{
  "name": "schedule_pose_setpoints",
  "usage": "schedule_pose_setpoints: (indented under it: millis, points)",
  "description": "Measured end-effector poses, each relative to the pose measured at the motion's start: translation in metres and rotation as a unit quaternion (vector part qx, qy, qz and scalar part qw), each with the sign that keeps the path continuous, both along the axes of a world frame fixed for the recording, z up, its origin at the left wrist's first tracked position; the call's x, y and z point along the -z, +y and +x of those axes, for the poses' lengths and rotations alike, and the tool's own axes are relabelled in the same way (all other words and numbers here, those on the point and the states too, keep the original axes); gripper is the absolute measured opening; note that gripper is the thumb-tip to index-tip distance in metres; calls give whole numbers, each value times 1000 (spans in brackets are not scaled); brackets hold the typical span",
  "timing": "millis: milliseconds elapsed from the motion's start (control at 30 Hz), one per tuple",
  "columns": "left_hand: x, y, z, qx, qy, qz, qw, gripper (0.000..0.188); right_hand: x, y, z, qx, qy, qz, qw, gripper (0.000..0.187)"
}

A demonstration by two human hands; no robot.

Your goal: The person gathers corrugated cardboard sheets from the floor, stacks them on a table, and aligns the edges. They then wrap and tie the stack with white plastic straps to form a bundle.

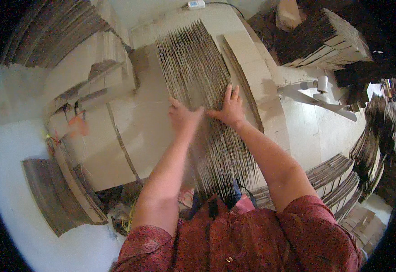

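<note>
A long row of thin brown cardboard pieces, packed close together with their edges up, runs across the table from its far side to my body. My left hand lies at the row's left side, thumb stretched inward; it is somewhat blurred. At the right side, my right hand rests on the row with its fingers spread and its thumb pointing toward the left one. The thumbs nearly meet over the middle of the row. Some cardboard edges below my hands are smeared by motion.
A flat stack of cardboard lies right of the row. More cardboard stacks stand at the far left, far right and lower left. An orange-handled item sits on the left; a white fan is at right.
</note>
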State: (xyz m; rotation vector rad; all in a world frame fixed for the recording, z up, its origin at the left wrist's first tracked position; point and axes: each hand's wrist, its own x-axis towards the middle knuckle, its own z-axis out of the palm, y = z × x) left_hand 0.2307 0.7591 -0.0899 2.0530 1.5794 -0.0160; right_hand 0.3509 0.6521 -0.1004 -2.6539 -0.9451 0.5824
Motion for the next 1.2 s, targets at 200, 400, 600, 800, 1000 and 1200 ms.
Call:
schedule_pose_setpoints:
  millis: [200,400,600,800,1000,1200]
  points:
    - [41,9,-33,10,-170,51,984,105,-8,2,8,-15,-7,-27,999,124]
    - [70,-4,-43,-56,-329,-162,929,80,34,-35,56,-22,61,181,981,115]
    - [107,-4,-35,-31,-351,-143,925,79,13,-50,68,116,415,128,893,69]
    - [90,-5,-23,5,-408,-147,901,85,35,-59,86,145,431,136,880,65]
    - [57,-19,-13,-102,-456,-309,828,93,-12,-50,69,178,517,150,823,62]
    - [29,-33,3,-81,-498,-290,813,93,-10,-70,93,172,476,194,840,48]
